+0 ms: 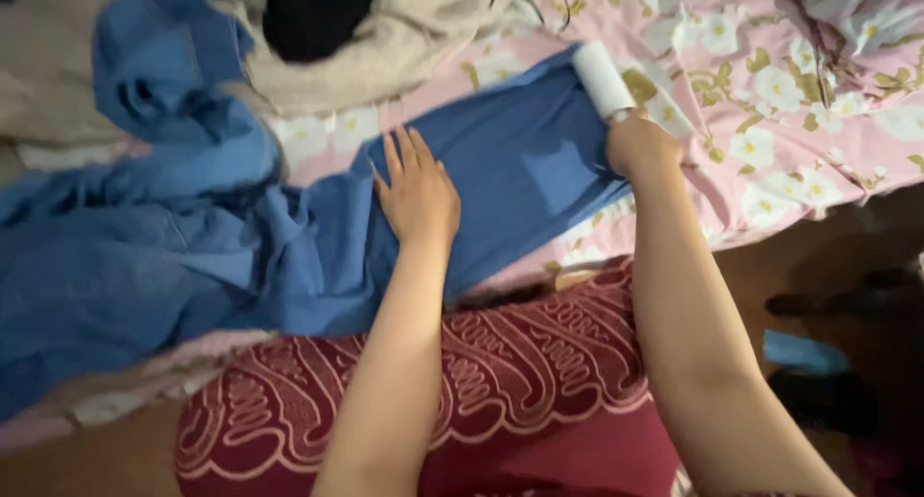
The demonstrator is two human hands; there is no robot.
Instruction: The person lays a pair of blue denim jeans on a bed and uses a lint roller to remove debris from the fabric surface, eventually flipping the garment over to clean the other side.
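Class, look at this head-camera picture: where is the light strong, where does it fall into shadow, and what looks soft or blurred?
Head view: light is brightest on the floral sheet and lint roller held in the right hand; the left hand lies flat on the blue cloth, slightly soft; the floor at lower right is dark and murky.

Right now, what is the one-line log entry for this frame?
left hand: flat on blue cloth | right hand: grips lint roller at cloth's edge | surface: floral sheet

Left hand (416, 194) flat on blue cloth (500, 170) (right hand (640, 146) rolling lint roller (603, 78))
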